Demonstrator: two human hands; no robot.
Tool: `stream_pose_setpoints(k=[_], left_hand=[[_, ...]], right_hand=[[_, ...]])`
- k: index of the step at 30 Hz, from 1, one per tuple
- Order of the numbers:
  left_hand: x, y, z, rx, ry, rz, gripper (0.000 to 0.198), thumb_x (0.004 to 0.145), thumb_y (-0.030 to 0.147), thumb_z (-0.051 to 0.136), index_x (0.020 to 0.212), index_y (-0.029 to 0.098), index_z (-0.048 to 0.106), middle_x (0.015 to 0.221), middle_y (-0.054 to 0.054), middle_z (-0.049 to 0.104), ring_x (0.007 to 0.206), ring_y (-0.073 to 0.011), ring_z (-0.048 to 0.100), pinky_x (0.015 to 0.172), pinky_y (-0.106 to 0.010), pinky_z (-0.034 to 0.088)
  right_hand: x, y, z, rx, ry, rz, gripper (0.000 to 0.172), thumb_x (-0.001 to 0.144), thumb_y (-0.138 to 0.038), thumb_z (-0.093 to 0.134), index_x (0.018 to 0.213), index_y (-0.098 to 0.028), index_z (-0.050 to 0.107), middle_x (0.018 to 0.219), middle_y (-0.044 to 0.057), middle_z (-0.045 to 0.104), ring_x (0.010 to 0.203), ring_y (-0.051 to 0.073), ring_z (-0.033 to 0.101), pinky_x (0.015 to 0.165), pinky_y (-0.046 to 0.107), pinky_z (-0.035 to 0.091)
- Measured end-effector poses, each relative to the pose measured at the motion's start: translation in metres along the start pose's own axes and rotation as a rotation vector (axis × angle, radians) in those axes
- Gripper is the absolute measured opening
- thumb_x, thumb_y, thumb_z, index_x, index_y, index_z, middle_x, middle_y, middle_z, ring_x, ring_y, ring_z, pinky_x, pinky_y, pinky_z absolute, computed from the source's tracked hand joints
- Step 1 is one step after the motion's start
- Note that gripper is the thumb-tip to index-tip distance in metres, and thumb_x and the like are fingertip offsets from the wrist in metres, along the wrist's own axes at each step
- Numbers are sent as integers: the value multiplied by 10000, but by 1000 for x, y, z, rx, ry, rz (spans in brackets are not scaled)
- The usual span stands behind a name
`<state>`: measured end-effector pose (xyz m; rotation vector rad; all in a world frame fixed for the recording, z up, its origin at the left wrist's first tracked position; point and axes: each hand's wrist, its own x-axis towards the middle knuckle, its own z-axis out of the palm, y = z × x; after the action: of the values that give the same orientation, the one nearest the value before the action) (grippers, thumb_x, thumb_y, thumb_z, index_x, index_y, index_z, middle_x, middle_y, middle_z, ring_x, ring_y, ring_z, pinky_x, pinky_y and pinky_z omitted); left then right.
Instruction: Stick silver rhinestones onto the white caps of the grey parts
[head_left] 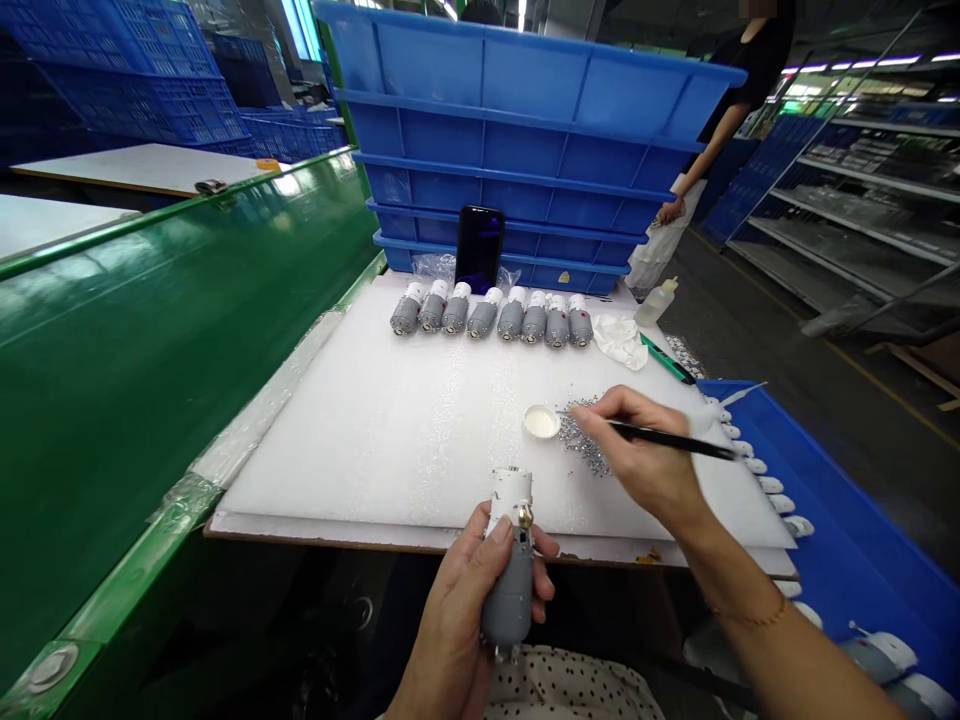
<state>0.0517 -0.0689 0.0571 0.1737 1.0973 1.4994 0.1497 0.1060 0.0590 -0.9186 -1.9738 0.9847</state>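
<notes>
My left hand (pixel 480 590) is wrapped round a grey-and-white cylindrical housing (pixel 511 590), holding it upright with the white end on top, in front of the table's near edge. A small brass-coloured part (pixel 524 516) shows on its side by my thumb. In my right hand (pixel 637 450) is a slim black tool (pixel 675 440) that looks like tweezers, pinched between fingers and thumb. Its thin tip points left, close to the rim of a small round dish (pixel 541 422) with whitish contents. A pile of tiny silvery metal parts (pixel 585 440) lies beneath my right hand.
Several similar housings (pixel 480 316) lie in a row at the back. Behind them a black phone (pixel 479 250) leans on stacked blue crates (pixel 510 130). Crumpled tissue (pixel 621 342), a green cutter (pixel 667 358) and a bottle (pixel 657 300) lie back right. A blue bin (pixel 847 480) stands right.
</notes>
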Motion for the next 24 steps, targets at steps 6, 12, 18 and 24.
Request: stream_pose_setpoints(k=[6,12,18,24], left_hand=[[1,-7,1,-103,-19,25,321,907,472,556,981,165,619,848,-47,647,669,-144,533,608,-266,458],[0,-11,8,9,118,94,306,878,459,632,1041,200,605,822,-15,657,720,-137,562,731,-265,472],[-1,-13,11,125,87,149,311,885,435,643,1105,234,555,886,-26,675,830,-155,590,773,-278,470],[0,-14,16,63,56,164,340,838,400,708,1067,206,548,986,-67,670,884,-199,639,817,-357,531]], right_hand=[[-25,-16,-6,130,34,-6,277,870,-316,668,655,-192,545,559,-42,448,508,99,360,474,255,288],[-58,-34,2,352,-28,35,276,920,-285,627,681,-194,525,594,-44,425,540,94,371,489,241,306],[-67,-36,14,424,17,35,266,928,-257,614,691,-197,509,597,-49,462,532,76,431,474,202,345],[-67,-39,20,392,55,0,269,914,-223,612,674,-195,494,579,-54,469,513,68,457,476,189,384]])
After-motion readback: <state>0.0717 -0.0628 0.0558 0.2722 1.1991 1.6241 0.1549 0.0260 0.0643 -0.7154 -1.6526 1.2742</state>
